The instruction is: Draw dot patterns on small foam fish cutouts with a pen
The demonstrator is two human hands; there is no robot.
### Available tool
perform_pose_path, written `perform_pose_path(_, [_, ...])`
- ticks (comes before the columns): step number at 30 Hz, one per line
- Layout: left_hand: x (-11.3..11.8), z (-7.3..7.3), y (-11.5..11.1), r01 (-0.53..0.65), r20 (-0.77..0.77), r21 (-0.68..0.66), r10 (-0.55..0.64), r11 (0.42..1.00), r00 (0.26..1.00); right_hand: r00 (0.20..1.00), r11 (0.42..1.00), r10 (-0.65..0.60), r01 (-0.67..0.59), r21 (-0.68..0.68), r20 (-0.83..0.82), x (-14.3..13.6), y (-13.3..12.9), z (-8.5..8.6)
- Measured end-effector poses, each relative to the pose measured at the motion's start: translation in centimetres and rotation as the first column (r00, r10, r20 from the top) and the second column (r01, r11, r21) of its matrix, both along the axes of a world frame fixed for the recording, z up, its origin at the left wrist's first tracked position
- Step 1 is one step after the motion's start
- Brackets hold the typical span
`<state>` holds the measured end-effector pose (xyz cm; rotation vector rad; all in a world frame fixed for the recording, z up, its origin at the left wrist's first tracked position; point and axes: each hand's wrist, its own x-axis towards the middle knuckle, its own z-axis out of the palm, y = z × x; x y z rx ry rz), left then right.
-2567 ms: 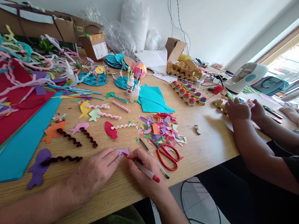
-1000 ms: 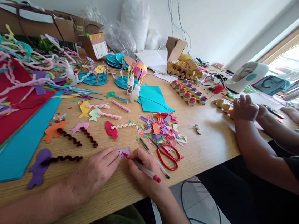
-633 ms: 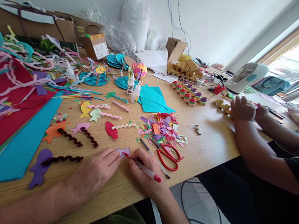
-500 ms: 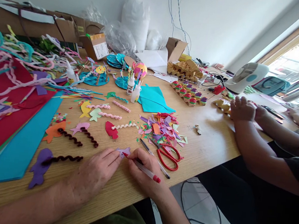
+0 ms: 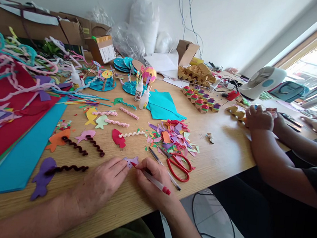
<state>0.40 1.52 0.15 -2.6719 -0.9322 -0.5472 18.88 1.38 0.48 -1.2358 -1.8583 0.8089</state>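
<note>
A small purple paper fish lies on the table at its front, with dark dots marked on it. My left hand holds its left edge against the table, fingers together and bent a little; the thumb is hidden. In my right hand is a red gel pen with a clear barrel, its tip touching the fish. Right beside that hand lie a second, dark-tipped pen and red-handled scissors. Left of my hands is a larger purple fish with a dark brown twisted pipe cleaner on it.
Paper scraps are heaped beyond the scissors. Several coloured fish, such as a red fish, lie with twisted pipe cleaners. Glue bottles stand behind. Coloured sheets cover the left side. At right, a co-worker's hands handle an egg-carton piece.
The co-worker's hands have shifted slightly at the right. My own hands, the fish and the pen look almost unchanged.
</note>
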Motion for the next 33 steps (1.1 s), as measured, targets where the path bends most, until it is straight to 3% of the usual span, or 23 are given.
perform_pose_path(33, [-0.14, -0.02, -0.11, 0.000, -0.007, -0.035, 0.000, 0.999, 1.000, 1.000, 1.000, -0.005, 0.006, -0.014, 0.018, 0.00, -0.07, 0.06])
